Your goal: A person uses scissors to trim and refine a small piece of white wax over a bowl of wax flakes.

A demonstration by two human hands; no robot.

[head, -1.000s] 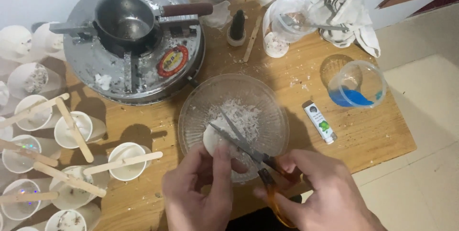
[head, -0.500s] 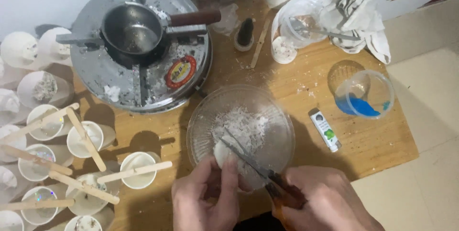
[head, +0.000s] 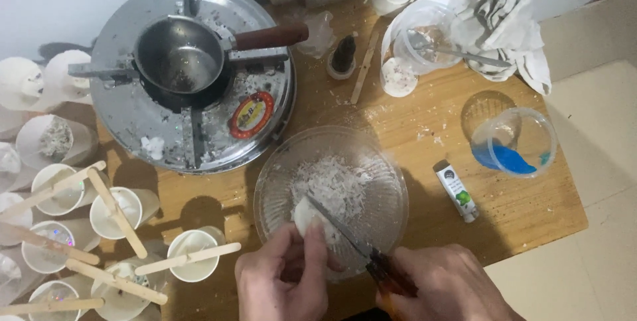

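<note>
One glass bowl [head: 330, 196], one saucepan [head: 179, 62], one stove [head: 192, 82], one knife [head: 345, 231], two hands [head: 282, 281], one small tube [head: 456, 190]

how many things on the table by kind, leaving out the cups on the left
stove: 1
pan: 1
glass bowl: 1
knife: 1
white lump: 1
cup with blue: 1
small tube: 1
total: 7

A white, rounded lump of wax [head: 306, 215] sits tilted over the near edge of a clear glass bowl [head: 391, 181], which stands on the wooden table and holds a heap of white shavings [head: 335, 185]. A knife [head: 348, 236] with a thin grey blade and orange handle lies diagonally against the lump.
</note>
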